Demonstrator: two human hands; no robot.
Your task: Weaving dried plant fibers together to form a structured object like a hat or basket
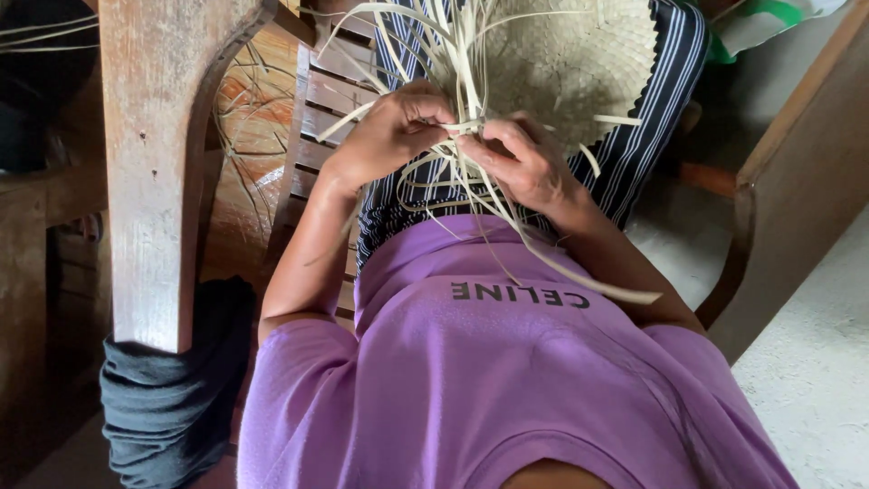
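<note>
Left hand (pixel 391 132): closed, pale straw strips (pixel 457 167) pinched.
Right hand (pixel 525 163): closed on the same strips.
Woven mat (pixel 579 63): rested on lap.

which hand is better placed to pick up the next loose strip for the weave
Probably the left hand: loose strips fan out just beside it, while the right hand pinches the woven edge.

single head-worn view. we look steeply down along our own purple shirt (pixel 507 380) to the lap, at close range. the pale woven straw mat (pixel 570 63) lies farthest ahead, at the frame top. no second view to compare.
</note>
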